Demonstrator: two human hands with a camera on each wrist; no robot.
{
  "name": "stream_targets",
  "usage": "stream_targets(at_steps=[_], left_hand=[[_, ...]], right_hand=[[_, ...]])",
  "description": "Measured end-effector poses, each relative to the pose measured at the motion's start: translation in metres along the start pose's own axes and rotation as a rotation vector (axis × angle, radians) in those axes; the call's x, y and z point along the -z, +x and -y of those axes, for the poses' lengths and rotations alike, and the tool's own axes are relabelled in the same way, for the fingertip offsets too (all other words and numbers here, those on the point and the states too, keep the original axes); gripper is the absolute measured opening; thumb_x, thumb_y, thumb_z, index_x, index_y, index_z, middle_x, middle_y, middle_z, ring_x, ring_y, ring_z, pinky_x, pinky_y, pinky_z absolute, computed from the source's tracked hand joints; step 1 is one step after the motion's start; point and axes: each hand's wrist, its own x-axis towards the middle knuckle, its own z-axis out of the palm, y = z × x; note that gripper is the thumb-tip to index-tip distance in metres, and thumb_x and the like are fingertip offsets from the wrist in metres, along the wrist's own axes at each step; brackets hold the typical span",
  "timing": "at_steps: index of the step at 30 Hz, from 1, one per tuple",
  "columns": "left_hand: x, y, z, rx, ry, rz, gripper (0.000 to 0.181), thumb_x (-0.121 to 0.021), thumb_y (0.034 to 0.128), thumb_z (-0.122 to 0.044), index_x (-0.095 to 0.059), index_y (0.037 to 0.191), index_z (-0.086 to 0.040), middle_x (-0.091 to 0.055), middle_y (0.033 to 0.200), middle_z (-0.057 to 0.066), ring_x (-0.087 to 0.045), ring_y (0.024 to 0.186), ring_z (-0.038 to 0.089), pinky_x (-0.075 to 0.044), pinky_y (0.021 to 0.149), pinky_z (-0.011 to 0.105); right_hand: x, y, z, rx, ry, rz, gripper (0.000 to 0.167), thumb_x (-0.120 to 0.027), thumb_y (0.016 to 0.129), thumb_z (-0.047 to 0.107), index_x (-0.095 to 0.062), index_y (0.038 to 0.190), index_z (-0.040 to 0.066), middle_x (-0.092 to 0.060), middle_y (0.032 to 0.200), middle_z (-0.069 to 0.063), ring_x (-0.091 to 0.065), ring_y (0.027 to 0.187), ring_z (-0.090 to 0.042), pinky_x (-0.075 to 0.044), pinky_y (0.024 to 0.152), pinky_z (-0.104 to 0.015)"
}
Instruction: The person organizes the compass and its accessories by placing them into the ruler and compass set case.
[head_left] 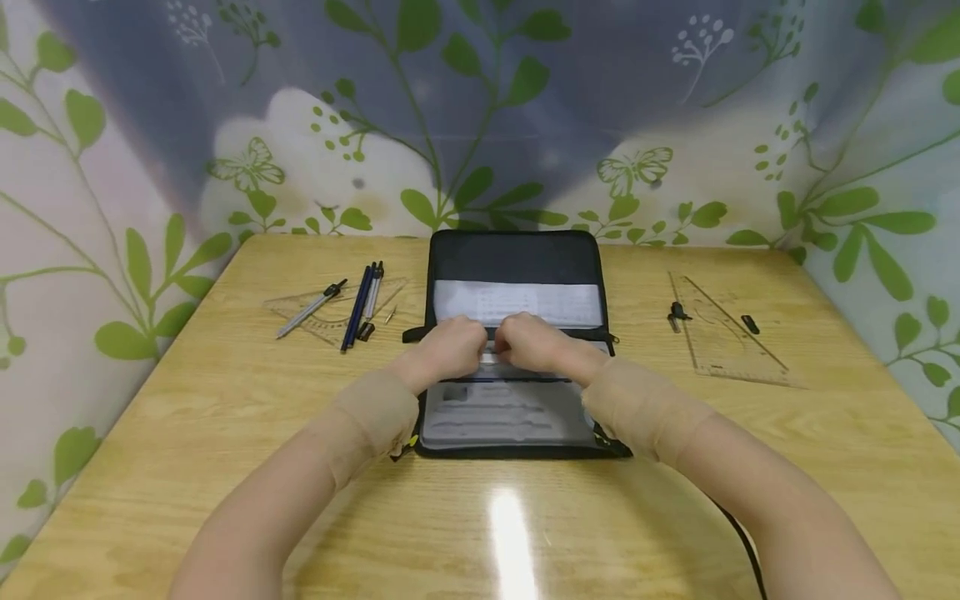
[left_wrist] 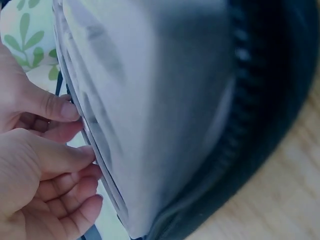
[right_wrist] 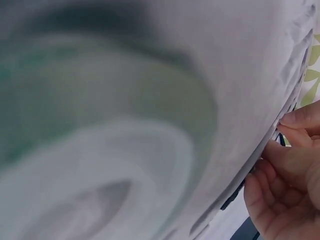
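Observation:
An open black zip case (head_left: 517, 258) lies at the middle of the table, with a grey moulded tray (head_left: 510, 417) in its near half. My left hand (head_left: 453, 348) and right hand (head_left: 531, 342) meet at the tray's far edge. In the left wrist view, both thumbs and fingertips pinch that edge, left hand (left_wrist: 45, 185) below and right hand (left_wrist: 40, 107) above. The right wrist view shows the right hand (right_wrist: 290, 187) on the same edge, close to the left hand (right_wrist: 305, 122). What lies under the fingers is partly hidden.
Printed paper (head_left: 517, 302) sits in the case's far half. To the left lie a compass (head_left: 311, 308), dark blue pencils (head_left: 358, 308) and a clear set square (head_left: 281, 300). Rightward are another clear set square (head_left: 705, 354), a black compass fitting (head_left: 678, 311) and a small black piece (head_left: 750, 324).

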Motion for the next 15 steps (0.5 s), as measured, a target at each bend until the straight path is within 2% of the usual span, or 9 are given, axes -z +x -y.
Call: stream_targets(at_steps=[4,8,12,15], left_hand=[[0.0,-0.003,-0.002,0.036,-0.003,0.015,0.036,-0.051,0.0807,0.005,-0.04,0.052,-0.014,-0.035,0.052,-0.002,-0.032,0.051,0.014,-0.028,0.048,0.025],[-0.002,-0.006,0.0,0.042,-0.012,-0.022,0.035,-0.052,0.0794,0.006,-0.039,0.053,-0.014,-0.033,0.054,-0.002,-0.031,0.054,0.015,-0.028,0.051,0.026],[-0.003,-0.011,0.003,0.012,-0.022,-0.06,0.036,-0.051,0.0797,0.006,-0.04,0.053,-0.014,-0.032,0.054,-0.002,-0.031,0.054,0.014,-0.027,0.051,0.025],[0.0,-0.017,0.008,0.06,-0.03,-0.092,0.037,-0.05,0.0818,0.004,-0.039,0.052,-0.015,-0.032,0.054,-0.002,-0.029,0.053,0.013,-0.026,0.05,0.024]], right_hand=[[0.0,0.0,0.003,-0.02,0.009,0.018,0.007,-0.065,0.083,0.007,-0.068,0.077,0.005,-0.064,0.073,-0.003,-0.058,0.065,-0.017,-0.048,0.063,-0.031],[0.001,-0.002,0.002,-0.036,0.049,0.031,0.007,-0.063,0.085,0.006,-0.07,0.082,0.004,-0.065,0.077,-0.004,-0.058,0.067,-0.016,-0.049,0.064,-0.031],[0.004,-0.006,0.001,-0.002,0.072,0.062,0.01,-0.061,0.087,0.007,-0.07,0.086,0.004,-0.065,0.078,-0.004,-0.057,0.065,-0.014,-0.049,0.065,-0.031],[0.007,-0.01,0.001,0.053,0.053,0.094,0.012,-0.06,0.089,0.009,-0.071,0.09,0.003,-0.065,0.079,-0.003,-0.057,0.066,-0.013,-0.048,0.066,-0.031]])
